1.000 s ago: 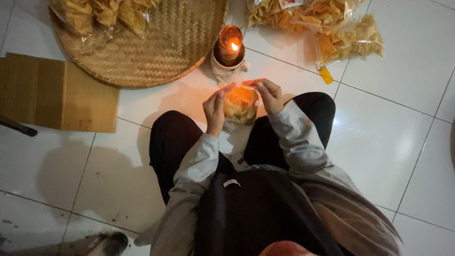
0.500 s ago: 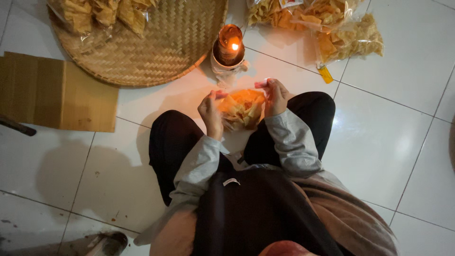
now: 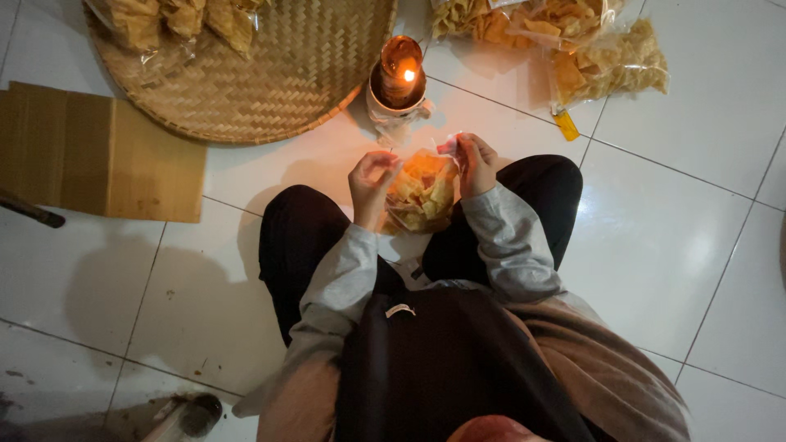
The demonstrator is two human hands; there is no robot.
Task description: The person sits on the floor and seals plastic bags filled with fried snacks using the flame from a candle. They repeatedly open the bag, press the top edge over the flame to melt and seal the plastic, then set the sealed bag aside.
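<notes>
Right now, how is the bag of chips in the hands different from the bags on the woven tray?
The bag in the hands is held up over the lap, pinched at its top by the left hand and right hand; the bags on the woven tray lie flat, untouched. The held bag glows orange near the lamp; the tray bags look dimmer. Both are clear plastic with yellow chips.

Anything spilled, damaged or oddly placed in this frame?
Nothing spilled. One oddity: a lit oil lamp burns on the floor, close to the clear bag of chips that the left hand and right hand hold.
</notes>
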